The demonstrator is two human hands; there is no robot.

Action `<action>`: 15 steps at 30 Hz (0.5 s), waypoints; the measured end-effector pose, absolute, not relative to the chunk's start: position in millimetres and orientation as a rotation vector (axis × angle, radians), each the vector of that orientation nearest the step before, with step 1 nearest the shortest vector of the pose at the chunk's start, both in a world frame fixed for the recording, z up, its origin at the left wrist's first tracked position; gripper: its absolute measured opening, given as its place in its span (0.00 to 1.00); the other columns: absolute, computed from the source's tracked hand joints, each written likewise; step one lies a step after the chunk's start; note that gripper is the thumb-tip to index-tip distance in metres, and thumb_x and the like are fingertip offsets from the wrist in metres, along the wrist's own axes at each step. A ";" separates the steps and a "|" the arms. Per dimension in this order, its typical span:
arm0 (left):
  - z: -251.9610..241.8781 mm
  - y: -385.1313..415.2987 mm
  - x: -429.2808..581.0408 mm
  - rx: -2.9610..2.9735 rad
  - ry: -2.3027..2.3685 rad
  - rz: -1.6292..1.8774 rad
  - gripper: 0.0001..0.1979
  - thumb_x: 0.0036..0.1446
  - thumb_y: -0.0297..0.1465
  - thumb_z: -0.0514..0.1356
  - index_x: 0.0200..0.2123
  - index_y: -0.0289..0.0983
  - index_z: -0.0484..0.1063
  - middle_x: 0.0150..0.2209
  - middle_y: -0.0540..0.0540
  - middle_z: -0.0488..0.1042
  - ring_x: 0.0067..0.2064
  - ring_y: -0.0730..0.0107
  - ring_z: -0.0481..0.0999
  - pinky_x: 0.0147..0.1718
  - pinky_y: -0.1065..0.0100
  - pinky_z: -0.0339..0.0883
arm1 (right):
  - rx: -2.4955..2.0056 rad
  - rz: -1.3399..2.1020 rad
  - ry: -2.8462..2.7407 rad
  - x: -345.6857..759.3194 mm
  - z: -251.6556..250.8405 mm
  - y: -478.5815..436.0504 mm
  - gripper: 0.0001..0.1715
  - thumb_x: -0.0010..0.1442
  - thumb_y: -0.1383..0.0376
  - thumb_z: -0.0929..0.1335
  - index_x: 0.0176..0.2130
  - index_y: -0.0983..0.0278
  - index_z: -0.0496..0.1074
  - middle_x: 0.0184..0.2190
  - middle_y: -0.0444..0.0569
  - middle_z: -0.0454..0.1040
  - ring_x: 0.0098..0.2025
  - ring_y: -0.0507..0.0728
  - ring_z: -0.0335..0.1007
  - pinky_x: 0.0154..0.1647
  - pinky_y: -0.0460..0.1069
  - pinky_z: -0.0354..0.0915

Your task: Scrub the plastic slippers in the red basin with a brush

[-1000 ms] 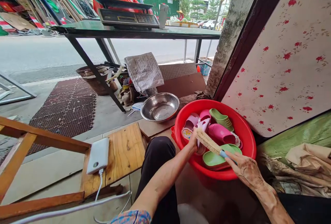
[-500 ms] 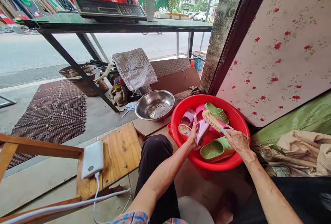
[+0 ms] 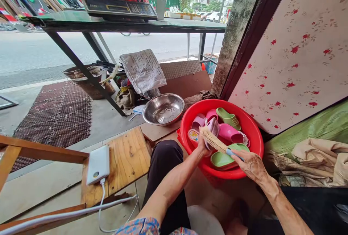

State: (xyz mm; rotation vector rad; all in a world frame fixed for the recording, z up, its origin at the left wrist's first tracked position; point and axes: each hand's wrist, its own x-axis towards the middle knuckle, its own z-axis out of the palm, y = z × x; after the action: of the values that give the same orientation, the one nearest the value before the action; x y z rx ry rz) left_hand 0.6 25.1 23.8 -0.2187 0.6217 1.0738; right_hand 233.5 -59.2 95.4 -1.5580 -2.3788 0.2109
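In the head view, a pink plastic slipper [image 3: 212,128] is held upright inside a red plastic basin [image 3: 244,113], gripped by the curled fingers of the left hand [image 3: 202,147], and is touched by the bristles of a scrubbing brush [image 3: 213,141] clasped closed-fingered in the right hand [image 3: 251,166], just above a green slipper [image 3: 224,160].

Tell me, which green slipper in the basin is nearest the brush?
The lower green slipper, at the near side of the red basin, lies under the brush in the right hand. The other green slipper lies by the far rim.
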 end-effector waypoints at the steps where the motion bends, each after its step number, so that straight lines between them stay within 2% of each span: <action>1: 27.8 24.5 1.1 -0.225 0.604 1.086 0.35 0.61 0.65 0.59 0.40 0.37 0.80 0.28 0.40 0.79 0.34 0.54 0.82 0.37 0.58 0.80 | -1.528 0.250 -2.354 239.6 91.3 -59.3 0.19 0.71 0.56 0.67 0.54 0.51 0.85 0.49 0.47 0.87 0.51 0.63 0.84 0.50 0.52 0.77; 4: 36.9 23.9 1.5 -0.223 0.545 1.140 0.30 0.66 0.58 0.58 0.42 0.36 0.80 0.33 0.39 0.82 0.39 0.53 0.84 0.44 0.55 0.80 | -1.480 0.375 -2.250 254.1 77.1 -57.8 0.19 0.70 0.55 0.68 0.52 0.53 0.85 0.47 0.48 0.87 0.50 0.63 0.84 0.51 0.52 0.77; 10: 37.0 22.5 -1.0 -0.208 0.557 1.229 0.18 0.69 0.43 0.59 0.38 0.34 0.80 0.30 0.43 0.82 0.29 0.63 0.80 0.34 0.64 0.78 | -1.584 0.481 -2.067 236.0 42.2 -47.6 0.24 0.71 0.53 0.64 0.53 0.57 0.84 0.50 0.52 0.86 0.48 0.62 0.84 0.51 0.53 0.75; 13: 36.7 17.2 -3.8 -0.197 0.587 1.177 0.18 0.69 0.42 0.58 0.40 0.33 0.80 0.29 0.42 0.82 0.29 0.62 0.81 0.34 0.64 0.77 | -1.679 0.486 -2.046 214.6 39.0 -29.4 0.25 0.72 0.53 0.62 0.54 0.58 0.83 0.47 0.53 0.86 0.46 0.62 0.83 0.46 0.51 0.72; 15: 36.7 12.6 -6.1 -0.159 0.596 1.101 0.20 0.68 0.44 0.59 0.44 0.32 0.81 0.31 0.39 0.82 0.32 0.57 0.84 0.35 0.60 0.79 | -1.826 0.485 -2.061 204.9 45.9 -12.6 0.27 0.74 0.53 0.61 0.57 0.58 0.82 0.45 0.52 0.87 0.44 0.61 0.82 0.43 0.50 0.69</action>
State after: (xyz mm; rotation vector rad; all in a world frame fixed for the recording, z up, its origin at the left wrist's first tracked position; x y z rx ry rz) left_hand -6.1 12.6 36.7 -0.1590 0.5959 1.1008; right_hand 204.9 -12.6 45.9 -1.8258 -2.0611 0.4847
